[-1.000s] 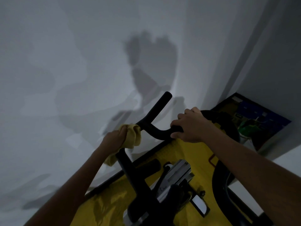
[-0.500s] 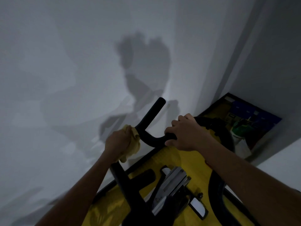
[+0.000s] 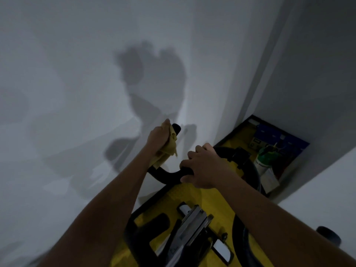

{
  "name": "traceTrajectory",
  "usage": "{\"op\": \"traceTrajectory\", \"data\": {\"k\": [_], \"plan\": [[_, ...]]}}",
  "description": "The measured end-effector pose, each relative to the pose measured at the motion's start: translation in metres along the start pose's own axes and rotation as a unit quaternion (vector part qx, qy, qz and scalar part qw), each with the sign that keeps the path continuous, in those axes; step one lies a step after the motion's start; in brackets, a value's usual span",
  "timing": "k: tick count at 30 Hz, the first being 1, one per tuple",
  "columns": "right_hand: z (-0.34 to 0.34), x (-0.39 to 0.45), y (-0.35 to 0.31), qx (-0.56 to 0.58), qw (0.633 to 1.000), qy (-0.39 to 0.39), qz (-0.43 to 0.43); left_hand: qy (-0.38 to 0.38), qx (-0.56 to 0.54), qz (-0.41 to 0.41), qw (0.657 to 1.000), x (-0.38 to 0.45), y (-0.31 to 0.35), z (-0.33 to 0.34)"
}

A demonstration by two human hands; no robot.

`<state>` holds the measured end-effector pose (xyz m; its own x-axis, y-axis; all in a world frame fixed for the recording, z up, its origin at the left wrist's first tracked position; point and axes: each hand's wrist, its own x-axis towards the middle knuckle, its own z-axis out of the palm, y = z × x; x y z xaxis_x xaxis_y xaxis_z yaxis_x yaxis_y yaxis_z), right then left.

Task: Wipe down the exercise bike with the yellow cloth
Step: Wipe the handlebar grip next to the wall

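At upper end of left handlebar horn, near white wall: left hand (image 3: 157, 138), fingers curled round crumpled yellow cloth (image 3: 167, 149), cloth wrapped about the black padded handlebar (image 3: 169, 175) of the exercise bike. Cloth bunched between palm and bar, loose tail hanging below the fist; rounded black tip of the horn showing just above the cloth.

On centre curve of same handlebar: right hand (image 3: 205, 168), fingers and thumb closed round the bar, no cloth under it; judged a steadying grip.

Below hands: grey metal frame and adjuster block (image 3: 189, 228) of bike, black post at lower left edge of view, small pale rectangular pedal part (image 3: 221, 249) at lower right. Untouched by cloth at this moment.

Under bike: yellow floor mat with black border (image 3: 217, 197), running to corner of room.

At far corner of mat, against grey wall: dark blue flat panel or box (image 3: 277, 139), green bottle-like item (image 3: 266, 158) leaning beside it; detail too dim to read.

Progress, judged: wipe in hand on left horn of handlebar, cloth near its top end. Cleanliness of any surface not readable in this light, so finished parts cannot be listed. Left to do, by appearance: handlebar centre under right hand, right-hand side of bar, frame, adjuster, post, pedals, flywheel guard at right. Seat not in view. Task rated early to middle, well short of complete.
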<state>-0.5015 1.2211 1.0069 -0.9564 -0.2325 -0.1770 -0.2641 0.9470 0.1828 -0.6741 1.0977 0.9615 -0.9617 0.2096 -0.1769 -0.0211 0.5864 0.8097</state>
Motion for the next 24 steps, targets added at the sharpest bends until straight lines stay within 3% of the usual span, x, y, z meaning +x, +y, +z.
{"op": "traceTrajectory", "data": {"k": [5, 10, 13, 14, 20, 24], "plan": [[0.000, 0.000, 0.001, -0.001, 1.000, -0.002, 0.001, 0.027, -0.007, -0.005, 1.000, 0.004, 0.011, 0.007], [0.001, 0.002, 0.002, -0.003, 1.000, -0.009, -0.003, 0.001, 0.014, 0.020, 1.000, -0.019, -0.028, -0.007], [0.002, 0.002, 0.003, -0.006, 1.000, -0.005, -0.006, -0.022, 0.060, -0.017, 0.998, -0.041, -0.052, -0.020], [0.002, 0.002, 0.003, -0.006, 1.000, -0.004, -0.007, -0.002, 0.029, -0.032, 0.999, -0.040, -0.061, -0.022], [0.000, 0.002, 0.002, -0.013, 1.000, -0.007, -0.011, -0.042, 0.104, -0.065, 0.992, -0.050, -0.094, -0.042], [-0.002, 0.000, 0.002, -0.012, 1.000, -0.005, -0.015, -0.017, 0.192, -0.022, 0.981, -0.076, -0.109, -0.054]]}}
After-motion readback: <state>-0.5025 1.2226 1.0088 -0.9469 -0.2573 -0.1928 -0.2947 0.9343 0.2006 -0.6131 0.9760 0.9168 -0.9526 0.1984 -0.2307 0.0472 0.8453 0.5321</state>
